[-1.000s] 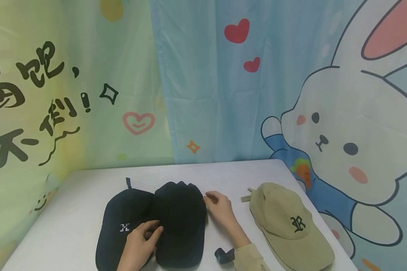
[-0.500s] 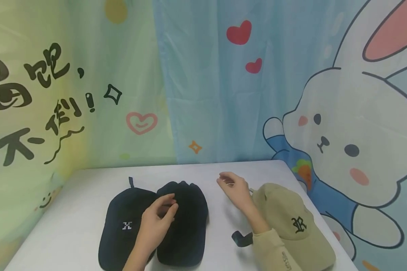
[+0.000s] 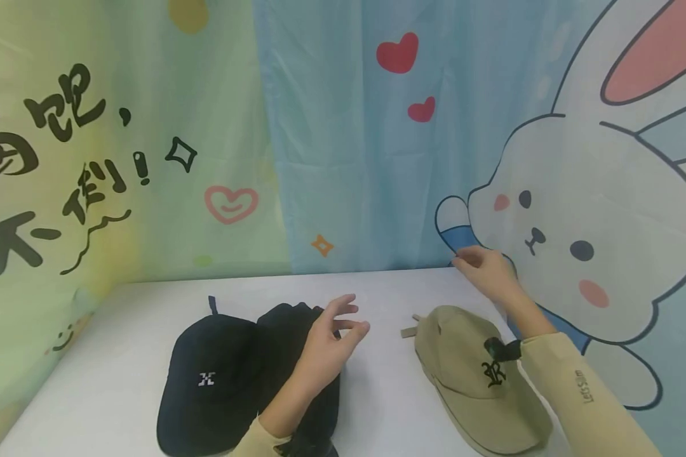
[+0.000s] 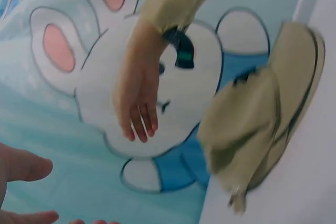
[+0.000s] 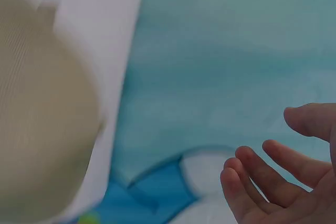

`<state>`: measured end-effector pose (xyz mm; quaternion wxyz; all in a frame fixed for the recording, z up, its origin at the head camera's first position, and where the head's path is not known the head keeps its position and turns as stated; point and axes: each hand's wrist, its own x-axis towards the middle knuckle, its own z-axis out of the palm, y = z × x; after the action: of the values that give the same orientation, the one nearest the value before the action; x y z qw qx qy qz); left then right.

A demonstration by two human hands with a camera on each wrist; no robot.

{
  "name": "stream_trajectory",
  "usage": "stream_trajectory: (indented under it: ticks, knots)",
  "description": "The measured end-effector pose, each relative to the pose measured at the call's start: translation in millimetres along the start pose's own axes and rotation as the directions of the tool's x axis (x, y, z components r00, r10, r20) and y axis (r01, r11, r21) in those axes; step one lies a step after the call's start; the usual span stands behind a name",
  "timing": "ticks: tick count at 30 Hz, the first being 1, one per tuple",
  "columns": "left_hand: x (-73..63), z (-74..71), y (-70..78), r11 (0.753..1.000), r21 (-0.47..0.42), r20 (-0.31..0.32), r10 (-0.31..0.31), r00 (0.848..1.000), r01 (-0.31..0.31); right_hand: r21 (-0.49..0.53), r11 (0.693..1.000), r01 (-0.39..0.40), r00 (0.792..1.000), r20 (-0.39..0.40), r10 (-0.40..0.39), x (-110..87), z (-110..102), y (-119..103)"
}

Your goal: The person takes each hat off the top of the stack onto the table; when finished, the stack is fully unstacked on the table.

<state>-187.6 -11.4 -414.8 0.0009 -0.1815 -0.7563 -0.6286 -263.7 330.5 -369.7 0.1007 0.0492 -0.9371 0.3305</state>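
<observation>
Two dark caps lie side by side on the left of the table in the head view: a navy cap point(image 3: 206, 355) with a small white emblem, and a black cap point(image 3: 280, 336) partly hidden behind my left arm. My left hand point(image 3: 331, 336) hovers over the right side of the black cap, fingers and thumb apart, holding nothing. On the right lies a khaki cap point(image 3: 463, 368) with a dark letter emblem, its brim toward me. Above and beyond it my right hand point(image 3: 486, 273) is raised; in the right wrist view its fingers point(image 5: 273, 182) are loosely spread with nothing between them.
The white table point(image 3: 377, 368) ends at a back edge against a printed curtain point(image 3: 343, 139) with hearts and a large rabbit point(image 3: 577, 209). A dark wrist-worn camera point(image 3: 500, 349) on my right sleeve overlaps the khaki cap in the head view.
Both hands have lifted off the dark caps and swung right. The right hand has risen from beside the black cap to above the khaki one; the left has crossed over the black cap. The caps stay put.
</observation>
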Motion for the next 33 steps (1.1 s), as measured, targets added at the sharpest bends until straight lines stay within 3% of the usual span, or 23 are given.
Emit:
stream_trajectory:
  ticks: [3, 6, 8, 13, 17, 24, 27, 33]
  knots:
    - [5.0, 19.1, -1.4, 0.993, -0.091, 0.054, -0.068, 0.996, 0.072, -0.099, 0.995, 0.005, 1.0, 0.026, -0.003, -2.0, -13.5, 27.8]
    - [8.7, 40.8, -8.8, 0.962, -0.199, 0.102, -0.169, 0.98, 0.187, -0.176, 0.984, -0.008, 0.996, 0.091, 0.024, -6.0, -17.6, 52.8]
    - [9.5, 55.7, -15.4, 0.928, -0.256, 0.131, -0.244, 0.961, 0.27, -0.21, 0.977, -0.022, 0.988, 0.144, 0.053, -10.1, -17.2, 66.0]
    - [6.5, 89.7, -32.8, 0.811, -0.367, 0.224, -0.398, 0.889, 0.456, -0.255, 0.966, -0.051, 0.966, 0.234, 0.113, -21.6, -13.4, 87.2]
    - [1.9, 112.9, -44.7, 0.749, -0.399, 0.311, -0.432, 0.847, 0.529, -0.26, 0.962, -0.084, 0.938, 0.306, 0.165, -26.6, -9.4, 99.0]
    - [-7.1, 144.2, -61.6, 0.705, -0.367, 0.418, -0.457, 0.785, 0.607, -0.13, 0.966, -0.223, 0.857, 0.447, 0.258, -37.1, 0.9, 113.1]
    - [-9.9, 151.6, -67.2, 0.688, -0.375, 0.447, -0.453, 0.772, 0.621, -0.062, 0.952, -0.299, 0.836, 0.465, 0.293, -42.6, 5.8, 114.9]
    - [-14.1, 158.7, -66.3, 0.651, -0.445, 0.44, -0.438, 0.784, 0.614, -0.031, 0.943, -0.331, 0.833, 0.461, 0.307, -45.8, 9.0, 114.4]
